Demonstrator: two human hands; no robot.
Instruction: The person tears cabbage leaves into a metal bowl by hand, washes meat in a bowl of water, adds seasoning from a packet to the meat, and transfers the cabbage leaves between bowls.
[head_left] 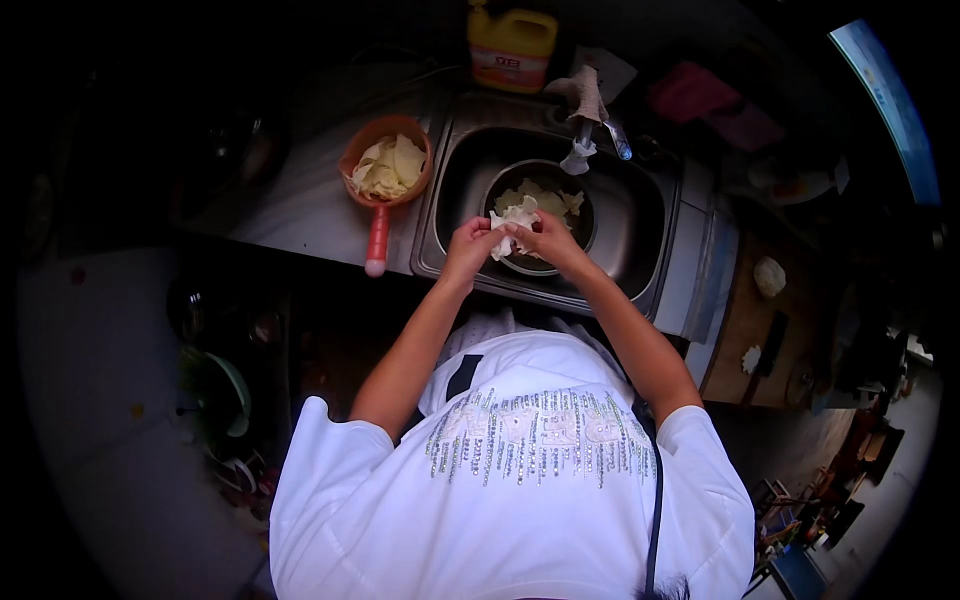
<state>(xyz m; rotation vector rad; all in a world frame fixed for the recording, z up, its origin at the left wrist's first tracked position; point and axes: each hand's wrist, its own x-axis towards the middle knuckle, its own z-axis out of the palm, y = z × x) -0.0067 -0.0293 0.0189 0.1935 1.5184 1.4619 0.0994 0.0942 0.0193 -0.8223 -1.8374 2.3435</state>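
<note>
The person's left hand (468, 247) and right hand (554, 244) are close together, both gripping one pale leaf (515, 216). The leaf sits between the two hands, pinched by the thumbs and fingers of each. The left fingers are curled in on its left side, and the right fingers are bent around its right side. Part of the leaf sticks up past the fingertips, and a bit hangs below them. It is thin and crinkly, with bumpy, torn edges.

The hands are over a round metal bowl (589, 228) that stands in the sink (637, 235). More leaf bits (558, 199), flat and yellow-green, lie in the bowl. The sink is smooth, shiny metal with rounded corners.

To the left, on the counter (300, 205), is an orange scoop (348, 160) with a straight, reddish handle (377, 240). It is heaped with pale, curvy leaf pieces (388, 168). A wrinkly cloth (590, 95) is wrapped on the tap. A yellow jug (513, 48) stands behind the sink. On the right, a brown board (735, 325) holds a round, pale lump (769, 277) and a dark knife (772, 342). The person's white shirt (520, 535) has sparkly stripes.
</note>
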